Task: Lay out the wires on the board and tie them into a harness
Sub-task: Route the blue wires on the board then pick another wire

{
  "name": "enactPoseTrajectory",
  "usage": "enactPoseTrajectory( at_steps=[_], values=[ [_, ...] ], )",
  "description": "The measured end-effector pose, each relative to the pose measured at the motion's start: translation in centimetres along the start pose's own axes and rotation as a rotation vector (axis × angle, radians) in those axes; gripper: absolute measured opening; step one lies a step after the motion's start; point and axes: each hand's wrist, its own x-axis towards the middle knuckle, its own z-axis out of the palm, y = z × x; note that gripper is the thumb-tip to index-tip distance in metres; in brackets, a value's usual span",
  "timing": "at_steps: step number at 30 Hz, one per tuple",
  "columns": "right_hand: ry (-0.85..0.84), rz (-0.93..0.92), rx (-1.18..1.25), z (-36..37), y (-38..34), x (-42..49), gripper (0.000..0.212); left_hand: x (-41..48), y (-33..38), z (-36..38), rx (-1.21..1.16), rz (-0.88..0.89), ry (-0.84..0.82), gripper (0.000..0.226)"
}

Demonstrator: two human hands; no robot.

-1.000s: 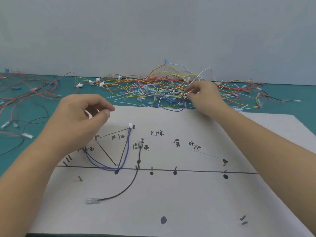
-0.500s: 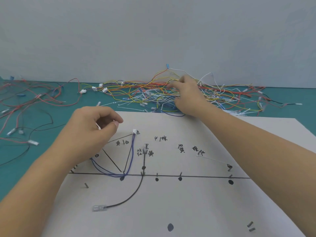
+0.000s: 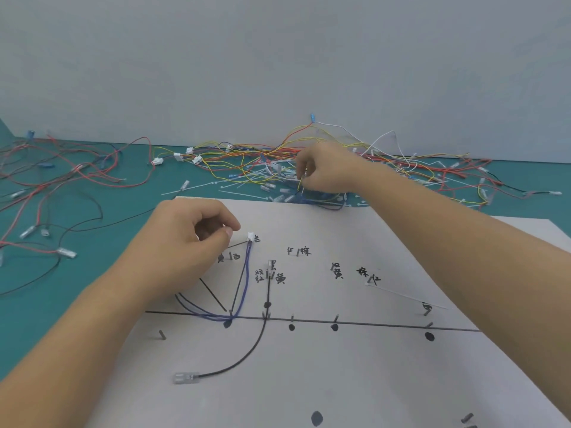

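1. Lying on the board [image 3: 355, 381] are two wires. A blue wire [image 3: 244, 279] is looping from its white plug [image 3: 251, 236] down to the drawn line [image 3: 370, 323] and on under the left hand [image 3: 182, 251]. A black wire [image 3: 259, 341] is dropping from a peg by the labels, crossing that line and curving out to a clear terminal [image 3: 187, 377] near the front left.
2. Standing bare are the other pegs [image 3: 336, 318] and labelled spots to the right. No tie is showing round either wire. I am judging the layout to be in its early part, with most wires yet to place and all the tying yet to do.
3. Reaching past the board's far edge into the pile [image 3: 247, 163], the right hand [image 3: 327, 171] is pinching a yellow wire [image 3: 300, 183] between thumb and forefinger, most likely the next one to route.
4. Hovering over the board's left part, the left hand is keeping its fingers curled, thumb tip against the forefinger. I cannot tell whether anything is sitting in that pinch.
5. Waiting loose among the pile on the mat [image 3: 129, 202] are white ties [image 3: 197, 186], and one tie [image 3: 404, 296] is lying across the board's right side.
6. Sprawling over the mat's left side are red wires [image 3: 77, 176], well apart from the board.
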Motion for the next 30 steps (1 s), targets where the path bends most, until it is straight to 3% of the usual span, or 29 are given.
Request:
enactPoseTrajectory(
  at_steps=[2,12,16,21,25,30],
  values=[
    [0.006,0.043,0.087,-0.9,0.3,0.0,0.005,0.0,0.0,0.1,0.007,0.009,-0.008,0.026],
    [0.189,0.306,0.785,-2.3,0.3,-1.0,0.029,0.1,-0.4,0.3,-0.001,-0.017,-0.022,0.024],
    [0.14,0.303,0.955,-2.5,1.0,-1.3,0.03,0.0,-0.2,0.4,-0.022,-0.013,-0.018,0.025],
    [0.148,0.324,0.684,-1.7,1.4,-1.8,0.015,0.0,-0.3,0.4,-0.023,-0.018,-0.026,0.025],
    [0.057,0.237,0.428,-0.4,1.0,-2.3,0.005,0.1,-0.3,0.4,-0.019,-0.017,-0.028,0.025],
    [0.049,0.169,0.263,1.7,-0.8,-1.8,0.021,0.0,-0.1,0.5,-0.021,-0.011,-0.036,0.025]
  ],
)
